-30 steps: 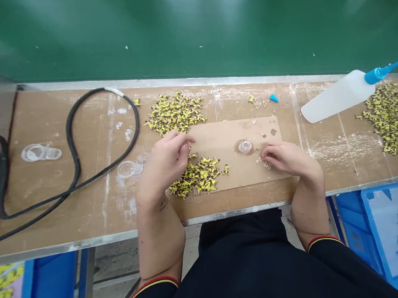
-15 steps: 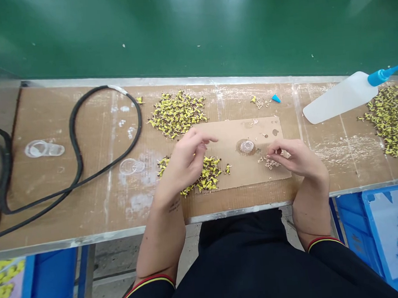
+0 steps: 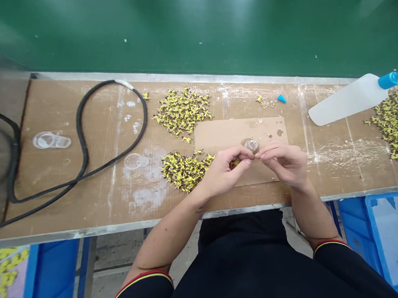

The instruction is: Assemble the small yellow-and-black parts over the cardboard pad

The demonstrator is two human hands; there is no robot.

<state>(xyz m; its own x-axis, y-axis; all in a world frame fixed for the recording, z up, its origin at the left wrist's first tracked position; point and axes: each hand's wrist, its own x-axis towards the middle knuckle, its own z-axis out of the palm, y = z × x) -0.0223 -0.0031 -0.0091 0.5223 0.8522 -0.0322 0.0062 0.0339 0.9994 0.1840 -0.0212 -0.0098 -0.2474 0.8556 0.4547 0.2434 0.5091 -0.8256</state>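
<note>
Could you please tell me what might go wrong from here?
The left hand and right hand meet close to the small clear round piece on the cardboard, so they could knock it. The left hand is also near the closer yellow pile and might scatter some pieces. Anything pinched between the hands is too small to make out and could slip.

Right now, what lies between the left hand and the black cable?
In the head view: a yellow pile beside the left hand, then a clear plastic piece nearer the cable, with white smears beside it.
</note>
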